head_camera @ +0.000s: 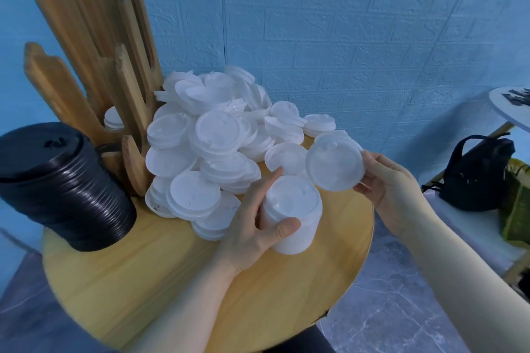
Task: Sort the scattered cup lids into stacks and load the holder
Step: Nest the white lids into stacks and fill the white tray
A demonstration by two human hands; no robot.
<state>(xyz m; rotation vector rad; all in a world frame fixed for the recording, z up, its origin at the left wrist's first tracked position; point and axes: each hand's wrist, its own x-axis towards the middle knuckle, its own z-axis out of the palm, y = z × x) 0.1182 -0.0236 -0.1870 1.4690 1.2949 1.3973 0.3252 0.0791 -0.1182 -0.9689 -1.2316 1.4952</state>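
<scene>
My left hand (252,226) grips a short stack of white lids (292,215) above the round wooden table (143,272). To the right of that stack, my right hand (393,189) holds a single white lid (334,165) by its rim, tilted toward me. A loose heap of white lids (212,135) covers the back of the table. The wooden lid holder (94,60) with tall slats stands at the back left, with a few white lids (113,119) in one slot. A tall stack of black lids (63,189) leans at the left.
A blue brick-pattern wall is close behind the table. At the right stand a white shelf with a black bag (479,172) and a green packet (516,209), and the edge of another round table (507,106). Grey marble floor lies below.
</scene>
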